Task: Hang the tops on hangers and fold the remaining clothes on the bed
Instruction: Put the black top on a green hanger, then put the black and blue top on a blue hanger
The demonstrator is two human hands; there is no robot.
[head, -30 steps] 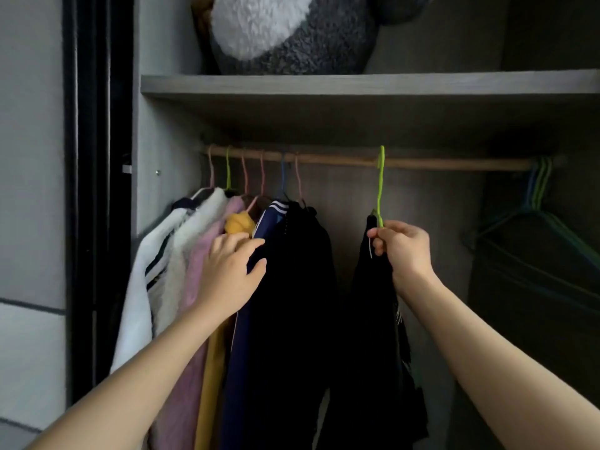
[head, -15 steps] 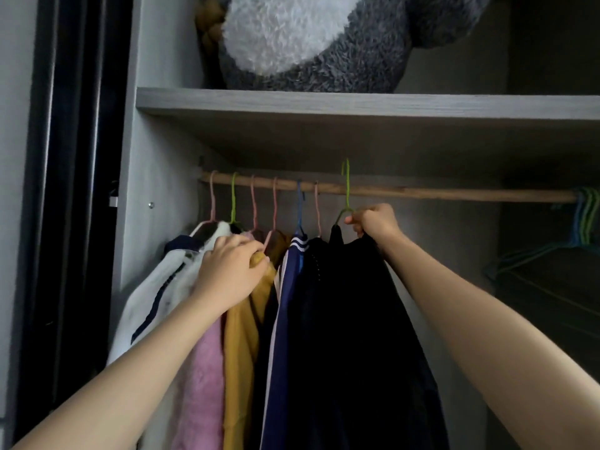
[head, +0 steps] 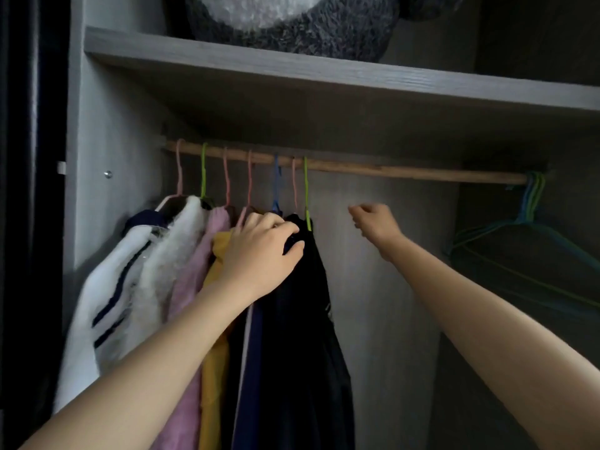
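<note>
Black cloth, soft and limp, hangs from a green hanger (head: 306,190) at the right end of a row of tops on the wooden rod (head: 406,173) inside a wardrobe. Our left hand (head: 259,251) grips the black top (head: 305,303) at its shoulder, thumb below and fingers curled over a fold of cloth just left of the hanger's neck. Our right hand (head: 373,222) hovers to the right of that hanger, apart from it, fingers loosely curled and holding nothing.

To the left along the rod hang a navy top (head: 253,368), a yellow top (head: 217,352), a pink top (head: 191,271) and a white top (head: 130,271) with dark stripes, all pressed close together. A bunch of empty hangers (head: 532,203) sits at the far right end of the rod, well apart from the clothes. Above, a plush toy (head: 292,24) rests on the shelf (head: 324,73). The bed and the clothes to be folded are out of sight.

We judge the black top light and floppy, with no stiffness of its own. It should slide easily along the rod on its thin hanger, but could slip off a shoulder if tugged by the cloth. The safer hold is the hanger's neck or the shoulder seam, not the loose body. An empty hanger is best taken by its hook.
</note>
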